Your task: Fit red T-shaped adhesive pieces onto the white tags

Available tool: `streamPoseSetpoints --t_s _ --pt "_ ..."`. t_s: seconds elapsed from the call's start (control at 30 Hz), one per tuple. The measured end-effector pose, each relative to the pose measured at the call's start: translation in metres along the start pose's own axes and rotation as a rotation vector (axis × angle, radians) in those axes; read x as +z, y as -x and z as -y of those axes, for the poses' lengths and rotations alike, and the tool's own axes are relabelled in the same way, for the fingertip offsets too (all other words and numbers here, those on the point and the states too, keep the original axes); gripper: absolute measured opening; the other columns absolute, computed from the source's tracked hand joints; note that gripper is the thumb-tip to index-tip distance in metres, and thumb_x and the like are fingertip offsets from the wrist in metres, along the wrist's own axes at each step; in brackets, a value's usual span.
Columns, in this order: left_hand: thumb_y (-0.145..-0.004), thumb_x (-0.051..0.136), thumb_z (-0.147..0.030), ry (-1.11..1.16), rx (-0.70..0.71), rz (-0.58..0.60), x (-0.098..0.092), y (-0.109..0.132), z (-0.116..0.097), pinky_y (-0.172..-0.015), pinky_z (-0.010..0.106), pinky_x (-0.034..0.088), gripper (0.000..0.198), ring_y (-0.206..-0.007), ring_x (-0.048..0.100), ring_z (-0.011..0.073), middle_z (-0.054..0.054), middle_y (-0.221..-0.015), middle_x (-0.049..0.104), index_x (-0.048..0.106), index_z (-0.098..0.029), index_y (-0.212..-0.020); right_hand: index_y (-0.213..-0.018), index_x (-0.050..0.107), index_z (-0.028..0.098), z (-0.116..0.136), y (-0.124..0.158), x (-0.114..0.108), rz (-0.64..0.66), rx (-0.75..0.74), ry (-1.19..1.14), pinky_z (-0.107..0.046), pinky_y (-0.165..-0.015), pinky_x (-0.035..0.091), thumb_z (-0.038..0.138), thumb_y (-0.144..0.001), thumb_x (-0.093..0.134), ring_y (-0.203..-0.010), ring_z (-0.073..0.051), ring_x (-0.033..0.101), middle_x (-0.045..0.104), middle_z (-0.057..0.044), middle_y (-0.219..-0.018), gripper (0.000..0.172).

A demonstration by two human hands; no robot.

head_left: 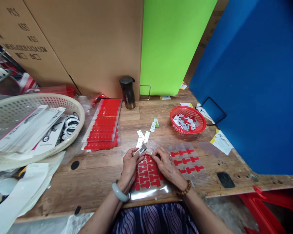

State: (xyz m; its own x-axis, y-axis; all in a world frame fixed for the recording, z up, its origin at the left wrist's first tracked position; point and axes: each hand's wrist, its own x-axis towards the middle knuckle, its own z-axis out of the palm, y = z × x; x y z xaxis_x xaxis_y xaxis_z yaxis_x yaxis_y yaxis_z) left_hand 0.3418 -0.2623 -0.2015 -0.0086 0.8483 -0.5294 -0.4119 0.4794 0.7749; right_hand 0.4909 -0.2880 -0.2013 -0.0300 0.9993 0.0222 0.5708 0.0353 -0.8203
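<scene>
My left hand (130,162) is closed, with a small white-and-grey card (142,149) pinched between thumb and fingers. Under both hands lies a clear sheet of red T-shaped stickers (148,174), close to the table's front edge. The fingers of my right hand (164,161) are pinched together at the top edge of this sheet, on a red sticker (148,155) that is mostly hidden. Just beyond my hands, several small white cards (146,136) are scattered. To the right of my right hand, another clear sheet with red stickers (186,160) lies flat.
A red basket (202,123) of small cards stands at the right. At the left are stacked red sticker sheets (104,120) and a large cream basket (79,122) of packaged items. A dark tumbler (128,92) stands before cardboard (100,48), green (171,45) and blue panels (254,91).
</scene>
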Motion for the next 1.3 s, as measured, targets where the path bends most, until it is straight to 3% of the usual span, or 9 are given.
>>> streamPoseSetpoints --t_s 0.27,0.43,0.57,0.73,1.3 --pt "-0.082 0.055 -0.005 -0.005 -0.004 -0.006 -0.003 -0.005 -0.002 -0.069 0.02 0.055 0.009 -0.072 0.07 0.0127 0.008 -0.085 0.069 0.054 -0.011 -0.089 -0.073 0.05 0.019 0.004 0.002 -0.009 0.105 -0.037 -0.145 -0.03 -0.074 0.04 0.021 -0.084 0.051 -0.08 -0.016 0.049 0.053 -0.001 -0.08 0.011" --pt "-0.08 0.057 -0.002 -0.048 -0.094 0.078 -0.006 0.002 -0.007 -0.065 0.021 0.057 0.013 -0.067 0.07 0.0149 0.011 -0.08 0.07 0.056 -0.01 -0.09 -0.076 0.051 0.02 0.008 0.007 -0.015 0.011 0.112 -0.352 -0.025 -0.065 0.041 0.022 -0.08 0.056 -0.069 -0.013 0.051 0.054 0.002 -0.074 0.007" --pt "-0.079 0.057 -0.002 -0.087 -0.187 0.194 -0.008 0.014 -0.011 -0.069 0.022 0.057 0.016 -0.071 0.071 0.0165 0.012 -0.083 0.071 0.056 -0.009 -0.094 -0.072 0.052 0.019 0.016 0.012 -0.02 -0.056 0.12 -0.308 -0.024 -0.062 0.039 0.023 -0.081 0.055 -0.066 -0.012 0.051 0.055 0.003 -0.07 0.01" --pt "-0.08 0.057 -0.004 -0.096 -0.23 0.256 -0.003 0.029 -0.016 -0.069 0.022 0.057 0.018 -0.071 0.071 0.0167 0.013 -0.081 0.071 0.056 -0.008 -0.098 -0.074 0.053 0.019 0.023 0.015 -0.022 -0.022 0.071 -0.256 -0.024 -0.063 0.039 0.018 -0.081 0.054 -0.067 -0.012 0.051 0.056 0.003 -0.071 0.007" --pt "-0.076 0.063 -0.008 -0.14 -0.216 0.291 0.007 0.039 -0.023 -0.065 0.021 0.056 0.018 -0.063 0.069 0.0145 0.01 -0.074 0.071 0.058 -0.009 -0.093 -0.076 0.051 0.02 0.023 0.019 -0.017 -0.019 0.053 -0.265 -0.023 -0.063 0.038 0.011 -0.08 0.05 -0.067 -0.012 0.049 0.053 0.004 -0.071 0.01"
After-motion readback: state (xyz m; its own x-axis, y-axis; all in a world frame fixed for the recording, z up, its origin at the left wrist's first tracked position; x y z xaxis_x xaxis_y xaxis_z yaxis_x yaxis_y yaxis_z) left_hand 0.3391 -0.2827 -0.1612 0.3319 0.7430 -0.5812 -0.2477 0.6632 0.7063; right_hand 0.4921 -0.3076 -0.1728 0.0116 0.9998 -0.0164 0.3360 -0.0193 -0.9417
